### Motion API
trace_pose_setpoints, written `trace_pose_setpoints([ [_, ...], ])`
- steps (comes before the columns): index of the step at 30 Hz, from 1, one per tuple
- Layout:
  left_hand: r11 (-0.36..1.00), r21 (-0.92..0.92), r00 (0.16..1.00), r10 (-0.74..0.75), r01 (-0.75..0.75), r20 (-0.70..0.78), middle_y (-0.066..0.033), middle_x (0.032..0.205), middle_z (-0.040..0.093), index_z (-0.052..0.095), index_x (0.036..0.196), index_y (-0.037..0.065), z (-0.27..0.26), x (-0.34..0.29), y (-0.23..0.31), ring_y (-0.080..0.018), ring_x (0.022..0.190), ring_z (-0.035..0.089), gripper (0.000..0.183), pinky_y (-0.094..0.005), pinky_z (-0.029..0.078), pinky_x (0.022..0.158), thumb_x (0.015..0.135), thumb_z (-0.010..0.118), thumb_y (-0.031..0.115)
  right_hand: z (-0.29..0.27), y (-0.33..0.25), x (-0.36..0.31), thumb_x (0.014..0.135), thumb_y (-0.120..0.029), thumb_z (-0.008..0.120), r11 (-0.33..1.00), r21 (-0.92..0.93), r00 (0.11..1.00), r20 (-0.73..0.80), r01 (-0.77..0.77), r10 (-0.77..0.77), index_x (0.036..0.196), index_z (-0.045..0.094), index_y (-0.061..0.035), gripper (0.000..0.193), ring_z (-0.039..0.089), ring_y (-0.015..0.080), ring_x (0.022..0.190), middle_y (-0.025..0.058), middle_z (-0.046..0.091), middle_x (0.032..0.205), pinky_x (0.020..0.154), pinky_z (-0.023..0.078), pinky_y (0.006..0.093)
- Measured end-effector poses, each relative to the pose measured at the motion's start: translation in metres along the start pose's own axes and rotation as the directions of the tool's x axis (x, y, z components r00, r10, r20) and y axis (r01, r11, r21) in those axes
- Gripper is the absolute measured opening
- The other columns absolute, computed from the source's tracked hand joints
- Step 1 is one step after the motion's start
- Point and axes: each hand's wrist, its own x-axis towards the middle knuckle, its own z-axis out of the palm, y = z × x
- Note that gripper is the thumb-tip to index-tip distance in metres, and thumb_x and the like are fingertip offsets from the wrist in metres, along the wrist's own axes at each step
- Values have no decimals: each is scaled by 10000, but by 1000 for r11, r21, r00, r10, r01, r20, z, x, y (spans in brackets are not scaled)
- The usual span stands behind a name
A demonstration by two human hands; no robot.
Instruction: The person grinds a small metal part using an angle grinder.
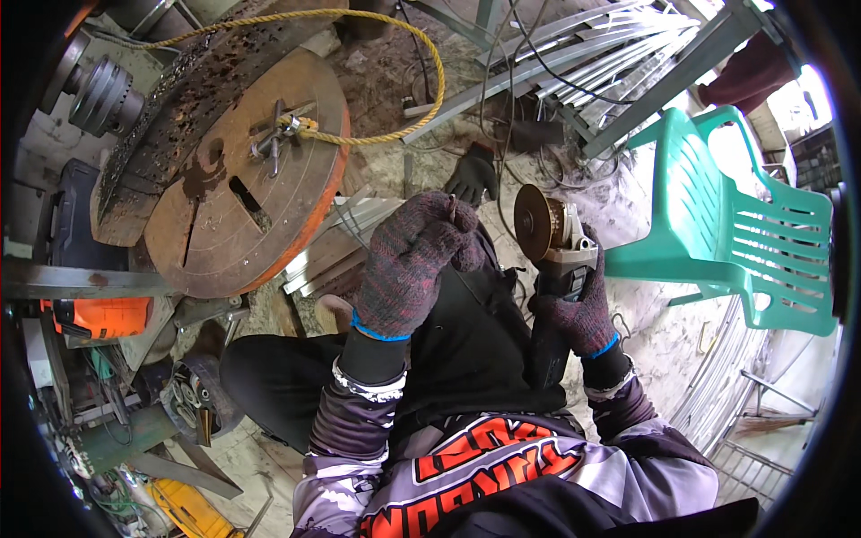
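Observation:
My left hand [405, 255], in a dark knitted glove with a blue cuff, is raised over my lap with its fingers pinched together. A small thing may be between the fingertips, too small to name. Wrapped round the body of an angle grinder [565, 255], my right hand [583, 314] wears a matching glove. The grinder stands upright with its brown disc [534, 222] at the top, facing left, apart from my left hand. Whether the disc is turning, I cannot tell.
A large round slotted plate [260, 170] with a yellow rope [438, 76] tied to it leans at the left. Beyond my hands, a black glove [473, 173] lies near cables. At the right stands a green plastic chair [700, 206]; metal bars [619, 49] are piled behind.

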Motion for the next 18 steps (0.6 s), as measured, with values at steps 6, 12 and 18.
trace_pose_setpoints([
  [6, 979, 198, 998, 56, -50, -25, -89, 982, 707, 670, 1146, -34, 8, -2, 11, -145, 812, 663, 174, -305, 558, 737, 1035, 679, 100, 0, -2, -1, 633, -43, 874, 998, 20, 999, -2, -52, 52, 1600, 306, -62, 1122, 604, 222, 1201, 123, 573, 1379, 1004, 532, 377],
  [12, 984, 169, 994, 73, -60, -76, -67, 998, 733, 687, 1169, -14, 12, -4, 12, -141, 846, 702, 192, -290, 591, 766, 990, 729, 41, -1, 5, 0, 627, -31, 874, 997, 51, 998, -22, -58, 59, 1595, 313, -65, 1119, 621, 218, 1159, 121, 586, 1352, 971, 550, 376],
  [18, 997, 74, 996, 44, -39, -72, -68, 1067, 759, 696, 1214, 4, 9, -6, 9, -153, 889, 728, 266, -303, 609, 796, 958, 764, 30, -3, 6, 2, 619, -17, 874, 997, 2, 997, -22, -73, 73, 1594, 317, -71, 1125, 621, 214, 1145, 120, 590, 1343, 966, 552, 374],
])
